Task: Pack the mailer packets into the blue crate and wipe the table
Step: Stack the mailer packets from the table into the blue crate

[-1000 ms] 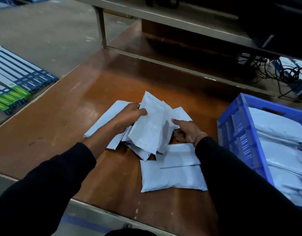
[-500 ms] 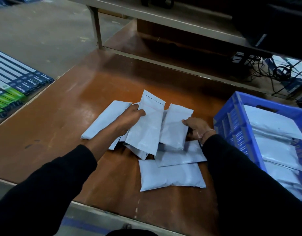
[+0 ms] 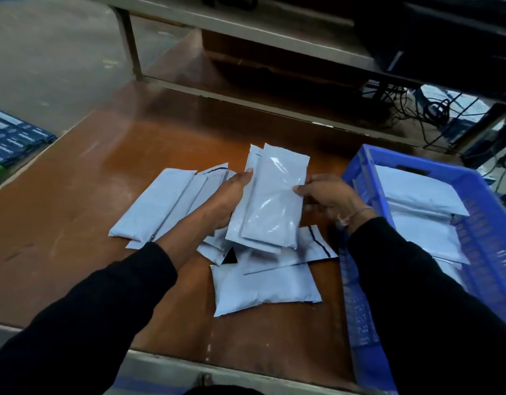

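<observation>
Our left hand (image 3: 227, 199) and right hand (image 3: 327, 196) pinch opposite edges of two stacked white plastic mailer packets (image 3: 270, 198), lifted above the brown wooden table (image 3: 103, 178), beside the blue slatted plastic crate (image 3: 360, 280).

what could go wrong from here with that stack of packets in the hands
1. The held packets are glossy and stacked unevenly, gripped only at the edges by the left hand and right hand; one could slide out on the way to the blue crate.
2. The crate already holds several packets, so new ones may sit high and spill.
3. Loose packets lie near the table front edge; a sleeve might drag them off.
</observation>
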Tool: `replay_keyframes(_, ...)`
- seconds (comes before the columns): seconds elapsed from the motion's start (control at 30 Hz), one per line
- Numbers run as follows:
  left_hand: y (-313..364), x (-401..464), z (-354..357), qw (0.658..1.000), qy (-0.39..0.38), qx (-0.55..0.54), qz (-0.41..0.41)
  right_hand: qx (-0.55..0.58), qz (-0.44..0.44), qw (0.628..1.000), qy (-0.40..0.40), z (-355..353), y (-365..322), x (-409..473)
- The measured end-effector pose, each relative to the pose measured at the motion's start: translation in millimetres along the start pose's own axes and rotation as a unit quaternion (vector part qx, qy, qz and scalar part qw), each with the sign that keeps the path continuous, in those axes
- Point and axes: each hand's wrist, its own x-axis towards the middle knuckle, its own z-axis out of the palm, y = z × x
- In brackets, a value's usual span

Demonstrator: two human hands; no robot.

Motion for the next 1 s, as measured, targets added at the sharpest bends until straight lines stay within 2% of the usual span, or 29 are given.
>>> replay_keyframes(0.1,2.1,-2.9,12.0,0.997,-0.056,0.044,0.022,0.024,-0.009,1.000,-0.001,-1.5,2.6,-9.0)
replay_keyframes(0.2,6.8,-7.9,24.3,0.986,-0.056,0.138,0.071,0.029,-0.023,0.999,0.012,-12.8,7.4,-15.2)
replay_keyframes(0.3,13.9,-12.8,32.4,0.969,-0.070,0.205,0.116,-0.060,-0.072,0.994,0.057,-31.8,11.6,-20.2)
replay_keyframes(0.37,23.1,-16.5,40.0,0.948,-0.085,0.268,0.146,-0.140,-0.138,0.971,0.133,-48.8,11.0,-25.7)
replay_keyframes(0.47,41.7,-19.6,56.1,0.921,-0.121,0.329,0.170,-0.191,-0.258,0.924,0.209,-79.5,2.5,-39.2)
replay_keyframes(0.53,56.0,-21.4,68.1,0.905,-0.165,0.351,0.175,-0.196,-0.297,0.918,0.175,-104.1,-4.3,-47.6)
replay_keyframes(0.63,76.6,-26.6,89.8,0.885,-0.232,0.362,0.176,-0.104,-0.278,0.954,0.031,-142.6,-6.2,-56.5)
replay_keyframes(0.73,87.4,-25.0,118.0,0.861,-0.275,0.386,0.185,-0.047,-0.271,0.961,-0.014,-179.2,2.7,-63.6)
replay_keyframes(0.87,95.6,-19.1,170.8,0.839,-0.285,0.421,0.192,0.008,-0.252,0.968,0.015,-228.5,24.5,-73.9)
replay_keyframes(1.0,96.5,-5.1,227.8,0.784,-0.227,0.523,0.247,0.026,-0.226,0.968,0.104,-279.6,55.8,-84.7)
